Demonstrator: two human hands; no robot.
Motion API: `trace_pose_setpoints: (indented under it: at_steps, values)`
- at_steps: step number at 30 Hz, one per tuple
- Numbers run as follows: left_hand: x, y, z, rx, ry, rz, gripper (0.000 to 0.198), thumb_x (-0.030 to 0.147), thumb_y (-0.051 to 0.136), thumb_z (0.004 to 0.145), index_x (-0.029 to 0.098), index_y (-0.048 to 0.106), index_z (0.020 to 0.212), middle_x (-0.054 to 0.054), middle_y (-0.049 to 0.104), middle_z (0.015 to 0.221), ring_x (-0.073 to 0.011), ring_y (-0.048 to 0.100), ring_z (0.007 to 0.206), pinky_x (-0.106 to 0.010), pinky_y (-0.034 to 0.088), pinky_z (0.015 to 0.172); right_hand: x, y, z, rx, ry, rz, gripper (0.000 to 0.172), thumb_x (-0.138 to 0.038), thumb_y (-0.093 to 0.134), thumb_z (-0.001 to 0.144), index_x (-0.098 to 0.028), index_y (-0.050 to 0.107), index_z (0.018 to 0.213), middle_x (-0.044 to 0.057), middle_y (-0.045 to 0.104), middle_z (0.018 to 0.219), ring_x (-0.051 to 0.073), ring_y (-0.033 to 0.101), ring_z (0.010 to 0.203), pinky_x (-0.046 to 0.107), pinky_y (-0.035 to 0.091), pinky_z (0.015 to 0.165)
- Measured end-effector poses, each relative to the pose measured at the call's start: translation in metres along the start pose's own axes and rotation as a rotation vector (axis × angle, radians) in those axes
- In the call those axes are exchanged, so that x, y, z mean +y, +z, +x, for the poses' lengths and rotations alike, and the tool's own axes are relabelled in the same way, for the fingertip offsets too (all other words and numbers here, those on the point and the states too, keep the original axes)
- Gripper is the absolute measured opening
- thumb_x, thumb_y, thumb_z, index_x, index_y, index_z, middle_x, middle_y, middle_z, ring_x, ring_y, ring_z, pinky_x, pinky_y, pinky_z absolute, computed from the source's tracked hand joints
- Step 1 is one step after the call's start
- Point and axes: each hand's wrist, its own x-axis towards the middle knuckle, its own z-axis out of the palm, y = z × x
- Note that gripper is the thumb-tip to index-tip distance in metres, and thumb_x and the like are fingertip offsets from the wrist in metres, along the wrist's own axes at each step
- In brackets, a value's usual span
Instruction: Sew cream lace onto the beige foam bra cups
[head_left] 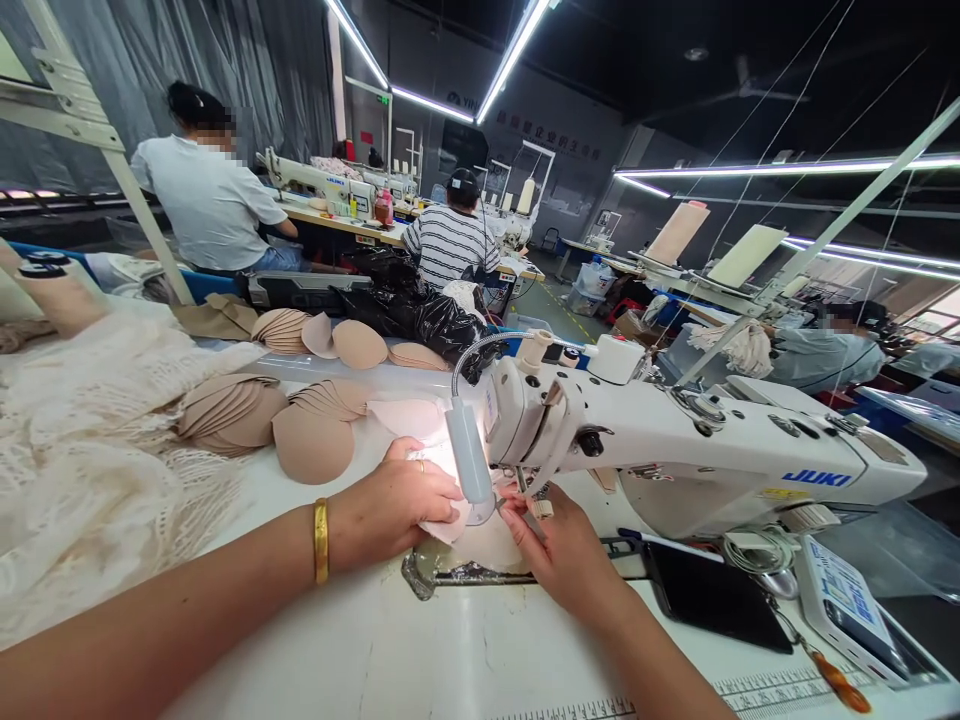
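A white Juki sewing machine (697, 440) stands on the white table (420, 650), its small lamp (469, 462) lit over the needle area. My left hand (397, 500), with a gold bangle on the wrist, lies curled on a beige fabric piece (448, 528) beside the needle plate, pressing it down. My right hand (559, 550) pinches the same piece just under the presser foot, fingers closed on its edge. The needle is hidden behind the lamp.
Stacks of beige bra cups (313, 440) and cream lace (82, 450) lie to the left. A black phone (712, 595), a control panel (851, 600) and an orange-handled tool (840, 682) sit at right. Other people sew at tables behind.
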Motion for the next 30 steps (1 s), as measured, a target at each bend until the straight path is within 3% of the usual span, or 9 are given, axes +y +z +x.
trace_pose_setpoints:
  at_steps: [9, 14, 16, 19, 23, 30]
  values:
    - [0.0, 0.007, -0.005, 0.03, 0.02, 0.014, 0.023, 0.014, 0.068, 0.09, 0.028, 0.07, 0.108, 0.0, 0.078, 0.1, -0.0252, 0.069, 0.094, -0.046, 0.025, 0.099, -0.003, -0.002, 0.0, -0.008, -0.033, 0.002, 0.021, -0.024, 0.045, 0.109, -0.022, 0.066, 0.112, 0.009, 0.076, 0.1, 0.027, 0.073, 0.09, 0.04, 0.061, 0.077]
    - [0.005, 0.014, -0.01, 0.062, 0.03, 0.054, 0.017, 0.011, 0.069, 0.084, 0.024, 0.067, 0.095, 0.001, 0.075, 0.093, -0.0241, 0.065, 0.086, -0.05, 0.023, 0.101, -0.005, -0.003, -0.004, -0.156, -0.005, 0.026, 0.021, -0.023, 0.047, 0.108, -0.024, 0.064, 0.12, 0.007, 0.075, 0.1, 0.026, 0.069, 0.089, 0.038, 0.057, 0.074]
    - [0.01, 0.015, -0.012, 0.08, 0.051, 0.054, 0.009, 0.016, 0.068, 0.088, 0.023, 0.063, 0.088, 0.002, 0.073, 0.089, -0.022, 0.062, 0.082, -0.05, 0.023, 0.102, -0.007, -0.003, -0.004, -0.24, -0.024, 0.068, 0.021, -0.021, 0.048, 0.108, -0.025, 0.065, 0.119, 0.005, 0.073, 0.098, 0.025, 0.066, 0.087, 0.037, 0.055, 0.075]
    - [0.019, 0.015, -0.016, 0.08, 0.093, 0.066, 0.011, 0.02, 0.067, 0.093, 0.023, 0.061, 0.085, 0.004, 0.07, 0.084, -0.0188, 0.059, 0.076, -0.05, 0.023, 0.105, -0.013, -0.005, -0.003, -0.315, -0.087, 0.122, 0.019, -0.019, 0.051, 0.107, -0.025, 0.069, 0.112, 0.003, 0.068, 0.094, 0.023, 0.062, 0.087, 0.036, 0.053, 0.08]
    - [0.026, 0.016, -0.017, 0.088, 0.103, 0.087, 0.015, 0.019, 0.067, 0.093, 0.022, 0.059, 0.081, 0.005, 0.066, 0.079, -0.0168, 0.058, 0.073, -0.049, 0.024, 0.106, -0.017, -0.004, -0.001, -0.325, -0.122, 0.098, 0.021, -0.019, 0.05, 0.107, -0.025, 0.07, 0.105, 0.004, 0.064, 0.091, 0.021, 0.059, 0.084, 0.035, 0.052, 0.079]
    - [0.02, 0.022, -0.007, 0.088, 0.054, 0.107, 0.015, 0.016, 0.061, 0.096, 0.021, 0.057, 0.081, 0.003, 0.071, 0.085, -0.0188, 0.062, 0.076, -0.056, 0.023, 0.108, -0.011, 0.007, -0.003, -0.266, -0.036, 0.066, 0.023, -0.018, 0.049, 0.106, -0.027, 0.069, 0.113, 0.004, 0.066, 0.092, 0.023, 0.062, 0.082, 0.032, 0.051, 0.069]
